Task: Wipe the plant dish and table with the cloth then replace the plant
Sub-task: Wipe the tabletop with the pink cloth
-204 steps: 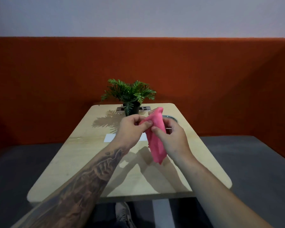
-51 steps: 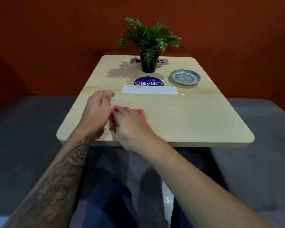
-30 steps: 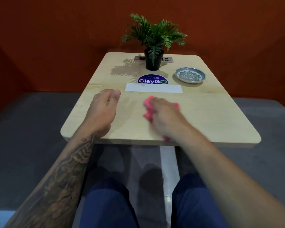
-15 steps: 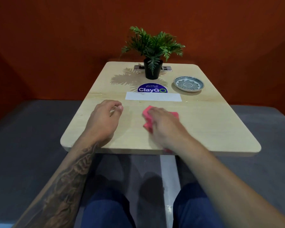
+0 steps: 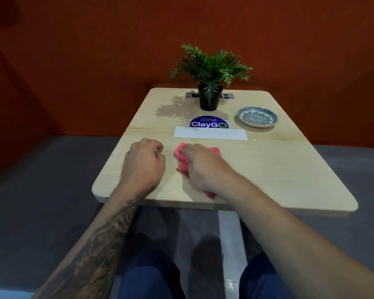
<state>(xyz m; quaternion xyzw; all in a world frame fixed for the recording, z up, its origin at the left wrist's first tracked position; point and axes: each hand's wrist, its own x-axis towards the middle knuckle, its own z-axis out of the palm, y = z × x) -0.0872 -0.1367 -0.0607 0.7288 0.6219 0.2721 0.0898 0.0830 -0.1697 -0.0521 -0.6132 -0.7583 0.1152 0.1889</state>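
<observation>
My right hand (image 5: 203, 167) presses a pink cloth (image 5: 181, 157) flat on the wooden table (image 5: 279, 173), near the front edge; most of the cloth is hidden under the palm. Just left of it my left hand (image 5: 144, 164) rests on the table with its fingers curled in, holding nothing. A green plant in a black pot (image 5: 209, 99) stands at the far middle of the table. The patterned blue-and-white dish (image 5: 257, 116) sits empty to the right of the pot, apart from it.
A round blue ClayGO sticker (image 5: 209, 124) and a white paper strip (image 5: 211, 134) lie between my hands and the pot. A metal socket panel (image 5: 191, 95) is behind the pot. An orange wall closes the far side. Grey bench seats flank the table.
My right hand has slid the cloth from the right back toward the left hand. My left hand's fingers have curled in. Earlier both hands held the cloth up in the air.
</observation>
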